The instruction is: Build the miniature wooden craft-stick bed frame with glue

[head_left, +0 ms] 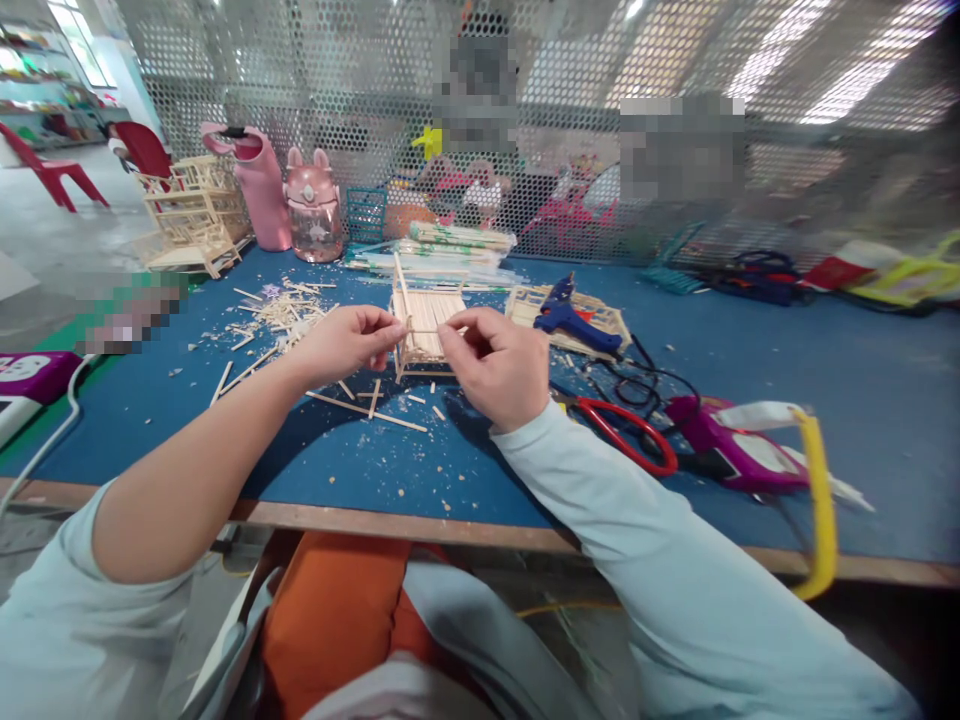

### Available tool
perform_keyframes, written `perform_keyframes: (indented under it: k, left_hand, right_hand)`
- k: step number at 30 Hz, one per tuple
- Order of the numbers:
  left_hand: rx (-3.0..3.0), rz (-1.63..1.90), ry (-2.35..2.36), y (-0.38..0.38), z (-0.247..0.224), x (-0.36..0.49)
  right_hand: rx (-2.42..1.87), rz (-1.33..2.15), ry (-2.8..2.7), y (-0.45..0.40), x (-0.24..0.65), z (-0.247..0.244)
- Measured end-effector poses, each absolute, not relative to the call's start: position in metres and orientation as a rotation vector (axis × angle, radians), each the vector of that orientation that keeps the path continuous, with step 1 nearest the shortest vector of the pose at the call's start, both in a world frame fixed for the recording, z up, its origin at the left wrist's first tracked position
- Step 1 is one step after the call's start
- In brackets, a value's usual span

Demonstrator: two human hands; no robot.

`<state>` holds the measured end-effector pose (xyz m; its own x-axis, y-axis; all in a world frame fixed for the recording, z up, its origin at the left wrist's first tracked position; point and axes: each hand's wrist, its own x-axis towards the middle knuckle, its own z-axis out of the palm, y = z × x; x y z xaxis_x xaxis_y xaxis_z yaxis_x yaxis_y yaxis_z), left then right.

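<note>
A small frame of thin wooden sticks (pixel 431 300) stands on the blue table, with a slatted surface and upright posts. In front of it a short thin wooden stick (pixel 425 331) runs level between my two hands. My left hand (pixel 349 345) pinches its left end by the frame's left post. At the other end, the thumb and fingers of my right hand (pixel 499 365) are closed on the stick. Just right of the frame, a blue glue gun (pixel 576 318) lies on a flat stick-built piece (pixel 517 303).
Loose stick offcuts (pixel 289 310) lie left of the frame. Red-handled scissors (pixel 630 440), a purple tool (pixel 739 450) and black cables are at right. A pink bottle (pixel 262 190), a clear bottle (pixel 315 225) and a stick model (pixel 191 220) stand behind, before a perforated metal screen (pixel 360 90).
</note>
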<state>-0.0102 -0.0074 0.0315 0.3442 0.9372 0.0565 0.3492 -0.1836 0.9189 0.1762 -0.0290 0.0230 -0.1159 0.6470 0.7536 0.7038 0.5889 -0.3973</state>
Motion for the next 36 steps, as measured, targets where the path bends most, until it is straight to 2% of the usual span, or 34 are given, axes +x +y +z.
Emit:
perform_keyframes:
  k: [4, 8, 14, 19, 23, 30, 33, 36]
  left_hand:
    - [1.926, 0.526, 1.216, -0.012, 0.037, -0.020]
    - [2.063, 0.360, 1.119, -0.018, 0.033, -0.011]
    - [2.307, 0.462, 1.156, -0.020, 0.016, 0.011]
    - [2.318, 0.530, 1.256, -0.017, 0.010, 0.014]
    - [2.410, 0.517, 1.214, -0.019, 0.009, 0.019]
    - [2.642, 0.229, 1.205, -0.028, 0.011, 0.041]
    - [2.636, 0.229, 1.234, -0.030, 0.009, 0.046]
    - [2.520, 0.422, 1.269, -0.035, 0.011, 0.047]
  right_hand:
    - [-1.069, 0.071, -2.011, -0.026, 0.194, 0.028]
    - [-1.262, 0.129, -2.222, -0.035, 0.221, 0.037]
    - [-1.798, -0.170, -2.119, -0.077, 0.291, 0.028]
    - [-1.812, -0.181, -2.207, -0.082, 0.321, 0.007]
    - [-1.867, -0.051, -2.198, -0.075, 0.313, 0.009]
    - [-2.103, 0.156, -1.837, -0.093, 0.318, 0.016]
    - [-1.952, 0.343, -1.709, -0.108, 0.317, 0.015]
    - [-1.679, 0.630, -1.600, -0.121, 0.299, 0.016]
